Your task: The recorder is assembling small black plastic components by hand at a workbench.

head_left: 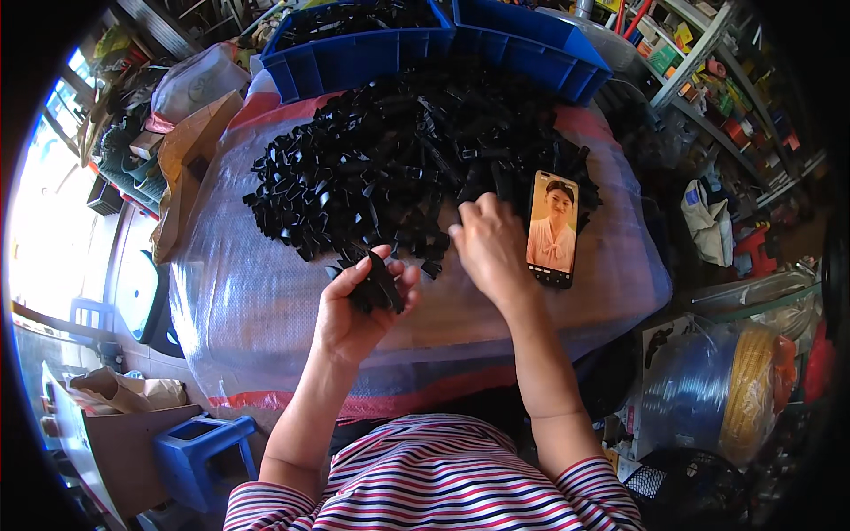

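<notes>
A wide heap of small black plastic pieces (pixel 354 168) is spread over a table-like bundle wrapped in woven plastic sheeting (pixel 266 327). Palm up at the heap's near edge, my left hand (pixel 354 305) is closed around a few black plastic pieces (pixel 379 285). My right hand (pixel 491 243) reaches over the near right part of the heap, palm down with fingers curled at the pieces. Whatever sits between its fingertips is hidden. Just right of that hand lies a phone (pixel 551 230), its lit screen showing a person.
Two blue plastic crates (pixel 354 66) stand at the far edge, the left one holding more black pieces. To the lower left is a blue stool (pixel 204 451). Wrapped coils of blue and yellow tubing (pixel 708 389) stand at right, below loaded shelves (pixel 708 88).
</notes>
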Tool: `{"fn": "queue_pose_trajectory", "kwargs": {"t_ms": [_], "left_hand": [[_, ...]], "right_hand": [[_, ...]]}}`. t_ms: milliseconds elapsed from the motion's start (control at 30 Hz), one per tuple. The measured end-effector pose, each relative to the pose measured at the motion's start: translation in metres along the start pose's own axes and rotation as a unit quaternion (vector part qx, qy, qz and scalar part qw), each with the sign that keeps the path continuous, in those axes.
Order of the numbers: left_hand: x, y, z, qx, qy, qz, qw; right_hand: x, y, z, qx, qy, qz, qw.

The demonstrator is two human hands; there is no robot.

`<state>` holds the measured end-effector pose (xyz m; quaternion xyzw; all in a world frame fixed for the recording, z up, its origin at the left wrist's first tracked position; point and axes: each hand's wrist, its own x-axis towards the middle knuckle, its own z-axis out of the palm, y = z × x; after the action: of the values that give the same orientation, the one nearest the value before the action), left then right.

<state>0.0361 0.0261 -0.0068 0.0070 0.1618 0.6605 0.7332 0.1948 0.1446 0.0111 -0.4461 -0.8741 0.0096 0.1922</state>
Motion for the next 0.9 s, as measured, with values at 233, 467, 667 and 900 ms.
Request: {"fn": "queue_pose_trajectory", "kwargs": {"t_ms": [233, 467, 667, 900], "left_hand": [[-0.002, 0.008, -0.001, 0.008, 0.004, -0.031, 0.999], [0.011, 0.014, 0.009, 0.082, 0.032, -0.052, 0.995], [0.023, 0.040, 0.026, 0.147, 0.024, -0.009, 0.989], [0.105, 0.125, 0.050, 0.371, 0.058, 0.142, 0.916]], "right_hand": [[0.000, 0.003, 0.001, 0.100, 0.060, -0.020, 0.993], [-0.002, -0.011, 0.012, 0.147, 0.015, -0.072, 0.986], [-0.002, -0.009, 0.003, 0.166, 0.042, -0.058, 0.983], [-0.008, -0.001, 0.002, 0.173, 0.047, -0.006, 0.984]]}}
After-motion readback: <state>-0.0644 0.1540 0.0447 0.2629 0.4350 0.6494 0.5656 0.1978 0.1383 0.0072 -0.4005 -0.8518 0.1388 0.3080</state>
